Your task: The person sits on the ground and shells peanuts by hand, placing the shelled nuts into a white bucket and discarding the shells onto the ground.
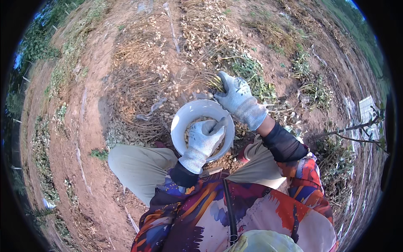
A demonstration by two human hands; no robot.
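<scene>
A white plastic bucket [177, 121] stands on the ground between my knees, with peanuts in their shells [186, 134] in the bottom. My left hand [204, 134], in a grey-white knitted work glove, reaches over the bucket's mouth with thumb and fingers bent together. Whether anything is between those fingers is hidden. Just past the bucket's far right rim, my right hand [234, 93], gloved alike, is closed around a bunch of yellow-green peanut plant stems [214, 83]. Leafy peanut plants [248, 71] lie beyond and to the right of that hand.
Dried peanut vines [138, 94] are heaped left of the bucket. Loose peanuts [171, 102] are strewn on the soil beyond it. Scraps of plastic film [154, 107] lie among the vines. A bare branch [349, 127] juts in from the right. Rows of pulled plants line both sides.
</scene>
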